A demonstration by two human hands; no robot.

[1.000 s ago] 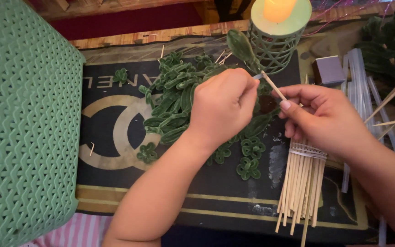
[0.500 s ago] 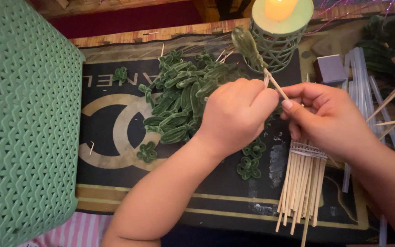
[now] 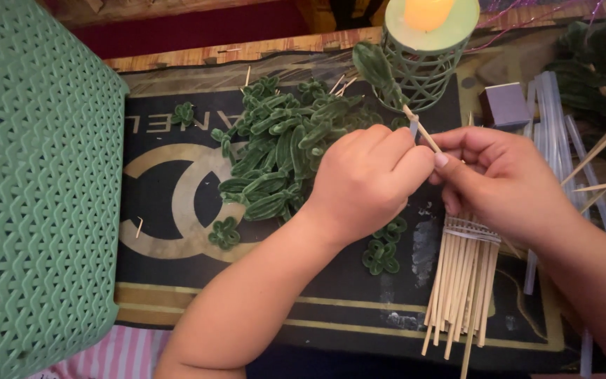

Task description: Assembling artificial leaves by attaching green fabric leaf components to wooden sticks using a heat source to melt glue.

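Both the left hand (image 3: 369, 179) and right hand (image 3: 503, 179) pinch one wooden stick (image 3: 421, 130) already tipped with a green leaf (image 3: 376, 67), while many loose leaves (image 3: 282, 151) and bundled sticks (image 3: 461, 281) lie unused.

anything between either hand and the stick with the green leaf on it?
Nothing visible. The left hand and right hand both pinch the wooden stick directly, at its lower end; its fuzzy green leaf points up toward the green wire candle holder.
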